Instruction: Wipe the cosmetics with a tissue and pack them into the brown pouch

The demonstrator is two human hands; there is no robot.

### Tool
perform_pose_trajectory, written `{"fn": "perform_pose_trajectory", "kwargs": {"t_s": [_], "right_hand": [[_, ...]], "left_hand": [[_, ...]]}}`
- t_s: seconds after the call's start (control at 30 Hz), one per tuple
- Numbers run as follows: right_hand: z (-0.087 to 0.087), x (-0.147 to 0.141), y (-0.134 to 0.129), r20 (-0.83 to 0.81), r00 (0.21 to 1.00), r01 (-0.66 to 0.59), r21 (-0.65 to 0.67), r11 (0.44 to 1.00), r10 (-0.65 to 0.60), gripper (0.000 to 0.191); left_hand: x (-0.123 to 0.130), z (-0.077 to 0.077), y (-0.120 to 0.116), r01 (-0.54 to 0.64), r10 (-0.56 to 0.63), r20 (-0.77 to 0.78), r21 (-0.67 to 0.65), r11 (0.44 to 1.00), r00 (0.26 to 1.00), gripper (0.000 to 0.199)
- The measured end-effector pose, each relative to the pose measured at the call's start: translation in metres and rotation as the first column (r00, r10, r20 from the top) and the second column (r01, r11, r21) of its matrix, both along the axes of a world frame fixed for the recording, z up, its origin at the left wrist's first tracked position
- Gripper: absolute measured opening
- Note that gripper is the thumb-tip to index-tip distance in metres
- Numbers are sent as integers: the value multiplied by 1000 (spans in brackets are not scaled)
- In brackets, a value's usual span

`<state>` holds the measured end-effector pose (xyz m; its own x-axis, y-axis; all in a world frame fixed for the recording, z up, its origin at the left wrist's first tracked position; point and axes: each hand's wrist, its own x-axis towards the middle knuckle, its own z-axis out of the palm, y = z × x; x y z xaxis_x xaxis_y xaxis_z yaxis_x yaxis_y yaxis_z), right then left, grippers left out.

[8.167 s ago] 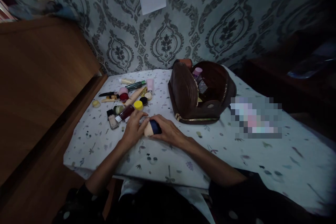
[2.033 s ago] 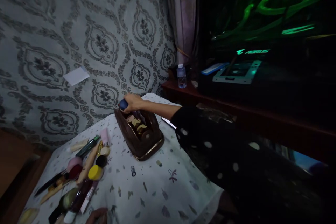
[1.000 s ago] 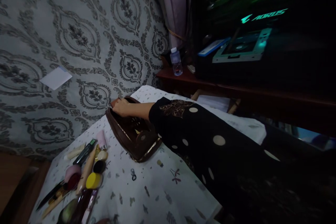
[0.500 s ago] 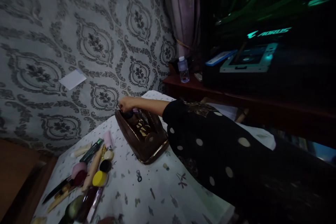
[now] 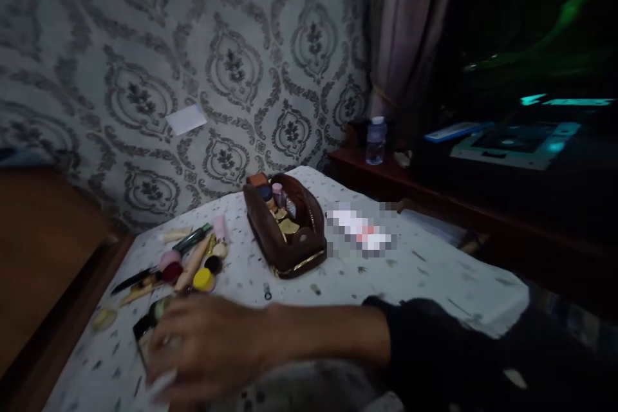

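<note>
My right hand [image 5: 207,344] reaches in from the right over the near cosmetics, its fingers bent and smeared by motion; whether it grips anything is unclear. Beside its fingers lies a dark flat item [image 5: 141,333]. Beyond the hand, the open brown bag [image 5: 261,232] stands on the patterned white cloth, with small bottles and gold-coloured items inside. Left of the bag lie a yellow-lidded jar [image 5: 204,279], a black-lidded jar [image 5: 213,264], a green tube [image 5: 192,239], a pink tube [image 5: 219,227] and a pink jar [image 5: 170,264]. I cannot make out my left hand.
A clear bottle [image 5: 375,141] stands on the dark red shelf [image 5: 347,159] at the back. A pixelated pale item [image 5: 360,228] lies right of the bag. A brown wooden surface [image 5: 43,244] is at the left, and a patterned wall [image 5: 232,64] rises behind.
My right hand has left the bag and moved toward me, to the near cosmetics. The bag's inside and the pixelated item show now. The view has shifted left.
</note>
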<state>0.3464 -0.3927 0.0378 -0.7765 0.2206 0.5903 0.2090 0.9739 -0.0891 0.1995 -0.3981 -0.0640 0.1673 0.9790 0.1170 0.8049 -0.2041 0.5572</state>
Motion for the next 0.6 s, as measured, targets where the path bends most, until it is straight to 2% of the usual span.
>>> {"fn": "perform_pose_trajectory", "kwargs": {"t_s": [0.03,0.1,0.17,0.23,0.4,0.5,0.6], "right_hand": [[-12,-21,-13,67,990,-124,21,992,122,17],[-33,-60,-34,164,948,-283,42,958,273,17],[-50,-90,-50,185,929,-337,62,939,321,21],[-65,-111,-59,171,932,-333,69,940,318,26],[-101,-131,-58,176,920,-349,-41,936,350,28],[-123,-137,-54,140,910,-386,-61,921,390,26],[-136,-143,-54,87,924,-369,-59,928,373,30]], "left_hand": [[5,5,3,44,-44,0,-6,999,999,43],[14,9,8,186,-188,48,38,982,981,35],[21,5,13,358,-364,55,98,929,930,23],[27,-3,20,462,-472,48,142,876,880,18],[31,-26,33,473,-495,100,180,862,863,16],[28,-33,34,489,-511,66,211,846,857,17],[25,-35,34,519,-532,-13,241,820,847,16]]}}
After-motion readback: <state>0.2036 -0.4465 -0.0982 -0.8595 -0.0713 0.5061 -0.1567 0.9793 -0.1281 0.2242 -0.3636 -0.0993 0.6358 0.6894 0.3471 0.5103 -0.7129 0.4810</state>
